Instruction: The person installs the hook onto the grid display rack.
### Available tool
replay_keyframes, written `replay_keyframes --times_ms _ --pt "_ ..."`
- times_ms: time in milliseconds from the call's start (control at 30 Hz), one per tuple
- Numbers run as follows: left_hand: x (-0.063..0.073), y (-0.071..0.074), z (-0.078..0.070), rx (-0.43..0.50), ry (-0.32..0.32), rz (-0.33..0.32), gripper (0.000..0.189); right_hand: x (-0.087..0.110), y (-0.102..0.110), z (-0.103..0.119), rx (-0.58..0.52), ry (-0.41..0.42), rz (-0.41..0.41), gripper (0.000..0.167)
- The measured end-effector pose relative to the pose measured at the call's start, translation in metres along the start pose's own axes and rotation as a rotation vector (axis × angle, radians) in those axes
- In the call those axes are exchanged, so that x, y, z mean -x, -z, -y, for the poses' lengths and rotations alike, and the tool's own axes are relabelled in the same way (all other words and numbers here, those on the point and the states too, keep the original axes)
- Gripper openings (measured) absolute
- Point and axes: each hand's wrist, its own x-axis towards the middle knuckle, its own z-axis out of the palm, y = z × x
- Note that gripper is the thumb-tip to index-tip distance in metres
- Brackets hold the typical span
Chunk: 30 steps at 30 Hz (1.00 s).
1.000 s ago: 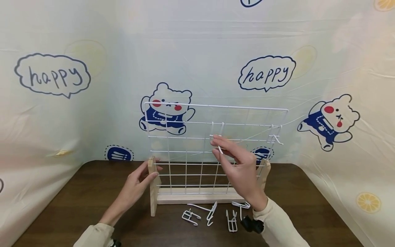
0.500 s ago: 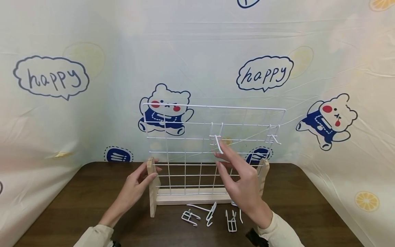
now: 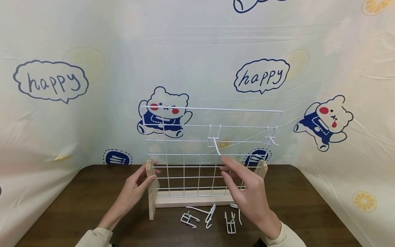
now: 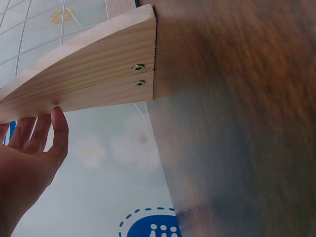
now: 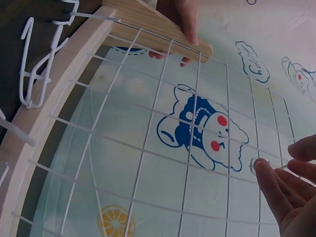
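Note:
A white wire grid rack (image 3: pixel 199 109) stands upright between wooden supports. My left hand (image 3: pixel 135 185) holds the left wooden side post (image 3: pixel 152 202), thumb on the near side and fingers behind; the left wrist view shows the thumb on this post (image 4: pixel 98 64) too. A white wire hook (image 3: pixel 217 146) hangs on the grid right of centre, its prong slanting down toward me. My right hand (image 3: pixel 251 192) is just below that prong, index fingertip close to the tip, thumb apart from the index finger. Another white hook (image 3: pixel 271 140) hangs near the grid's right end.
Several loose white hooks (image 3: pixel 189 219) lie on the brown table (image 3: pixel 77 212) in front of the wooden base bar (image 3: pixel 194 201). The right wooden post (image 3: pixel 262 168) stands behind my right hand. A patterned cloth (image 3: pixel 197 68) hangs behind and at both sides.
My right hand has let go of the hook on the grid and moved down and slightly right, leaving it hanging. My left hand stays on the post. The head view has tilted slightly.

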Motion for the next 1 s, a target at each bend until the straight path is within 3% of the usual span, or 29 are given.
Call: replay_keyframes --times_ms 333,600,767,1000 --pt "0.0 0.0 0.001 0.004 -0.017 0.001 0.042 0.021 0.009 -0.006 0.046 -0.021 0.059 0.043" --pt "0.0 -0.001 0.001 -0.001 -0.006 0.005 0.043 0.039 0.017 -0.01 0.067 -0.129 0.14 0.039" --pt "0.0 -0.001 0.0 -0.003 -0.011 0.003 0.043 0.049 0.021 -0.013 0.078 -0.146 0.182 0.038" --pt "0.0 0.0 0.0 -0.003 -0.005 0.004 0.043 0.062 0.024 -0.017 0.049 -0.207 0.352 0.032"
